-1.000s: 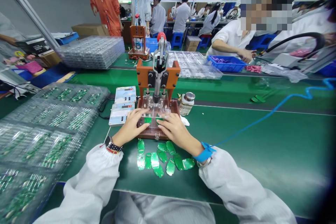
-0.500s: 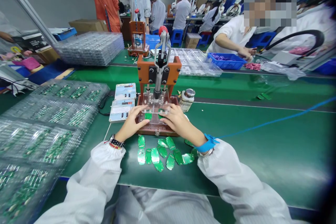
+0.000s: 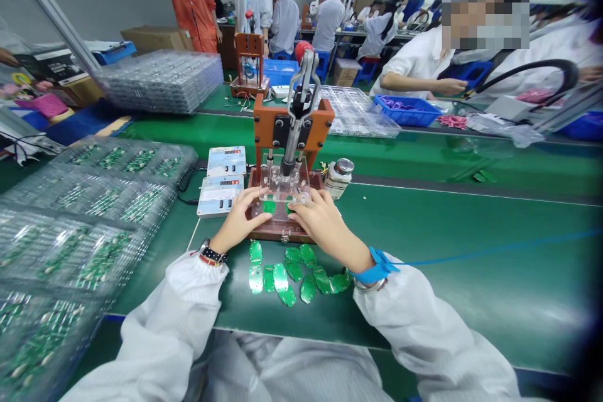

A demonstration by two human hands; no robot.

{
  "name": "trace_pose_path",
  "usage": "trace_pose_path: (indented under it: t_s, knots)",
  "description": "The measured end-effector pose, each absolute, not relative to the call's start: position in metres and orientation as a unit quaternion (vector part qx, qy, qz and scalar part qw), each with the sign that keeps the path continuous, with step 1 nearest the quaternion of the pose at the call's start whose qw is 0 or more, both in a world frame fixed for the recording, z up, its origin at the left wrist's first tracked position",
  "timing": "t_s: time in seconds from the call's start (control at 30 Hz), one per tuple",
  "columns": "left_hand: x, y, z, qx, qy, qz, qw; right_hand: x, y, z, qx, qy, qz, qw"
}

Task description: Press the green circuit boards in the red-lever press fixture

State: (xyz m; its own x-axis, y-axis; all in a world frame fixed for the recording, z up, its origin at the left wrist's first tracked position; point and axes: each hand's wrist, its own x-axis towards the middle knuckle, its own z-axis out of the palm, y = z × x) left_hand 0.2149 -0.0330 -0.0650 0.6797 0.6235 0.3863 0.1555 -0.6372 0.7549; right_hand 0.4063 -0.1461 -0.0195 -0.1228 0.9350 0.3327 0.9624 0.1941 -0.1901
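An orange press jig [image 3: 293, 132] with a red-knobbed lever stands on a brown base in front of me. My left hand [image 3: 241, 220] and my right hand [image 3: 320, 223] rest on that base, their fingertips at small green circuit boards [image 3: 269, 206] under the clear plate. The fingers of both hands are curled onto the boards. Several loose green boards [image 3: 292, 273] lie on the green mat between my wrists. A blue strap [image 3: 375, 267] with a blue cord circles my right wrist.
Clear trays of green boards [image 3: 89, 213] fill the left side. Two small meters [image 3: 221, 187] sit left of the jig, a small jar [image 3: 339, 178] to its right. Across the belt a person works at a blue bin [image 3: 407, 114]. More workers stand farther back.
The view has shifted slightly. My hands have stayed at the jig's plate with only small finger movements. The blue cord has swung lower across the mat.
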Motion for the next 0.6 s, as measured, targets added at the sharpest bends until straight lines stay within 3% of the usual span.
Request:
trace_pose_path:
  t_s: [0.27,0.4,0.5,0.6]
  knots:
    - [0.216,-0.036,-0.065,0.827,0.230,0.345,0.380,0.403,-0.152,-0.028,-0.640,-0.739,-0.033,0.208]
    - [0.214,-0.033,-0.063,0.771,0.215,0.368,0.473,0.418,-0.162,-0.009,-0.646,-0.723,-0.043,0.244]
    - [0.204,-0.022,-0.064,0.663,0.228,0.447,0.556,0.444,-0.149,0.049,-0.653,-0.680,-0.082,0.323]
    - [0.186,-0.003,-0.068,0.591,0.301,0.542,0.516,0.458,-0.108,0.116,-0.611,-0.607,-0.097,0.499]
